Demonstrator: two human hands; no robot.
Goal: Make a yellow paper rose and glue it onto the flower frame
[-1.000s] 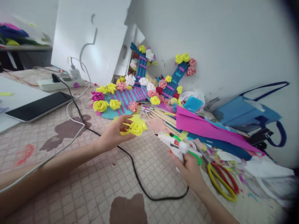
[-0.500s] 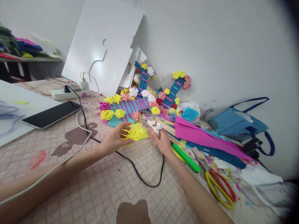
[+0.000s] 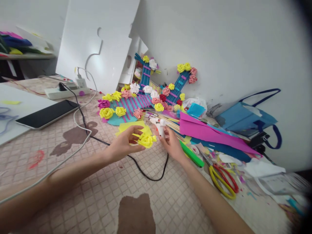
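Observation:
A ruffled yellow paper flower (image 3: 147,140) sits at the fingertips of my left hand (image 3: 124,143), whose fingers and thumb curve around its left side. Behind it lies a flat yellow sheet (image 3: 124,126). My right hand (image 3: 175,144) has its thumb and fingers at the handle of a white hot glue gun (image 3: 159,125); the gun's nozzle points left. A black cord (image 3: 146,176) loops over the table below both hands. Just beyond, a turquoise guitar-shaped piece (image 3: 117,120) carries purple strips and several paper flowers.
Scissors (image 3: 223,182), a green stick (image 3: 192,154) and magenta paper (image 3: 209,131) lie on the right. A blue bag (image 3: 246,118) rests by the wall. At left are a black-screened tablet (image 3: 48,113), a power strip (image 3: 67,92) and a white cable (image 3: 78,149) crossing my left forearm.
The yellow flower has come off the yellow sheet, moving nearer to me with my left hand. My right hand has shifted slightly right, showing more of the glue gun's handle. The view has tilted.

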